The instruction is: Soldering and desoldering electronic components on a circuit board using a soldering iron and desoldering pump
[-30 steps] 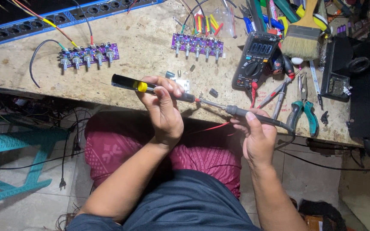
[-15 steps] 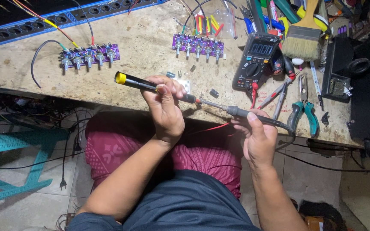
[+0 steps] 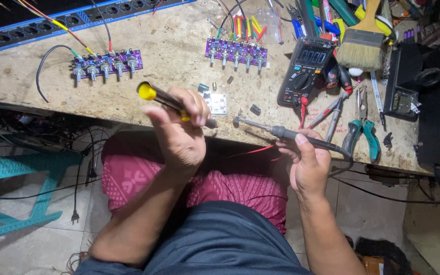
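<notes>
The left hand (image 3: pixel 179 135) is raised in front of the body, back toward the camera, fingers curled shut in a fist-like grip, forearm running down and left to a bent elbow. The right hand (image 3: pixel 309 163) sits lower and to the side, thumb on top, fingers wrapped closed, its forearm angling down toward the lower right.

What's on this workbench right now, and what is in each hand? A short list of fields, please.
Left hand: grips a black-and-yellow screwdriver
Right hand: holds a soldering iron, tip toward the screwdriver
Bench: worn and stained
Boards: two purple circuit boards with knob shafts
Meter: black multimeter
Other tools: paintbrush, teal-handled pliers
</notes>
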